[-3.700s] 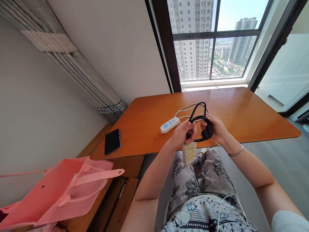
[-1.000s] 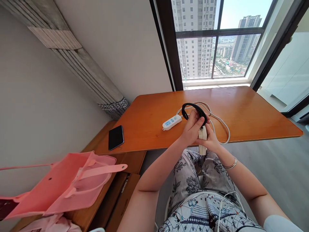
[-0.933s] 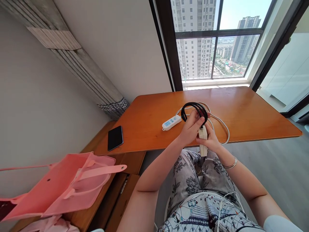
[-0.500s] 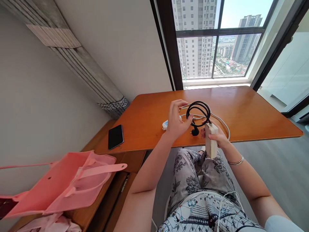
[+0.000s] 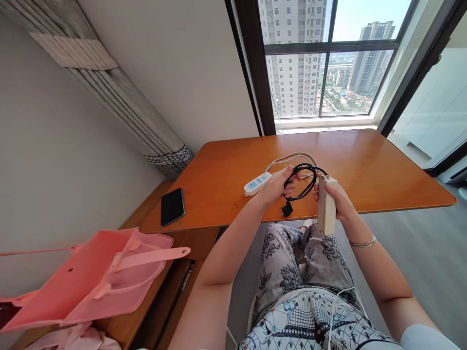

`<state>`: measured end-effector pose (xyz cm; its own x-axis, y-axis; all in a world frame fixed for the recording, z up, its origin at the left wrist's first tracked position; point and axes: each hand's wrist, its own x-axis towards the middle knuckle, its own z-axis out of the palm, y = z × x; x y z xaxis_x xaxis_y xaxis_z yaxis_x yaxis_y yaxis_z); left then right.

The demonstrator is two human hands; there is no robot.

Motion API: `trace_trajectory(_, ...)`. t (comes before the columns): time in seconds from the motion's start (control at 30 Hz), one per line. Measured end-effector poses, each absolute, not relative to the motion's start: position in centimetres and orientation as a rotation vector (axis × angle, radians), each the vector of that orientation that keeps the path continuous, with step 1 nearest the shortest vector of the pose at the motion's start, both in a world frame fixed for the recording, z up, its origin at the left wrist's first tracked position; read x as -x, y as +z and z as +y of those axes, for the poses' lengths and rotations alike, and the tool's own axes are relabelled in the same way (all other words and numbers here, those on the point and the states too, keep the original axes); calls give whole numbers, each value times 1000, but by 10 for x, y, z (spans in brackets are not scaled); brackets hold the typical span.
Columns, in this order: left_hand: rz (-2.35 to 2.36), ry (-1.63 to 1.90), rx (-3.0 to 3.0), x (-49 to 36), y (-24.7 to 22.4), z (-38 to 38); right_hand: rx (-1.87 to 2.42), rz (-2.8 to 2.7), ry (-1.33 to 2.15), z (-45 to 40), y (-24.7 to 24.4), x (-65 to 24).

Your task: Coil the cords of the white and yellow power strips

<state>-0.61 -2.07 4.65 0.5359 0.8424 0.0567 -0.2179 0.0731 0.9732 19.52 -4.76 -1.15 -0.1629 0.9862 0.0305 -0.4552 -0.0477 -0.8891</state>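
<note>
My left hand point(image 5: 280, 185) is closed around one side of a coiled black cord point(image 5: 311, 183), above the table's front part. A black plug point(image 5: 287, 209) hangs from the coil below my fingers. In my right hand point(image 5: 340, 198) is a cream-coloured power strip point(image 5: 326, 206), held on end past the table's front edge. The black cord runs into its top end. A second power strip point(image 5: 257, 183), white with blue-marked sockets, lies on the table just left of my left hand. Its white cable point(image 5: 292, 156) loops behind the black coil.
The orange-brown wooden table point(image 5: 379, 165) reaches back to the window. A black phone point(image 5: 172, 207) lies near its left end. On the lower wooden cabinet at left stands an open pink bag point(image 5: 109, 277), with pale pink cloth point(image 5: 78, 338) beneath. A grey curtain hangs beside the wall.
My left hand has gone from open beside the black coil to closed around it. The coil and plug sit lower. My right hand has moved slightly right with the cream power strip.
</note>
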Motion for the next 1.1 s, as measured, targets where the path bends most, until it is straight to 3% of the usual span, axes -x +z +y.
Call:
trace_trajectory(0.33,536,1083,-895,-17,53,-38,661,-861,1500,-63,8,-188)
trace_trajectory(0.57,467,1178,-637,-27,62,-53,816,-1010,1323,-63,-3,-181)
trace_trajectory(0.87,543,1321,-618,-33,59,-66,967,-1143,1690,-59,-24,-178)
trace_trajectory(1.1,562,1337,-822,-22,34,-68,1124,-1222,1529,-49,-19,-187)
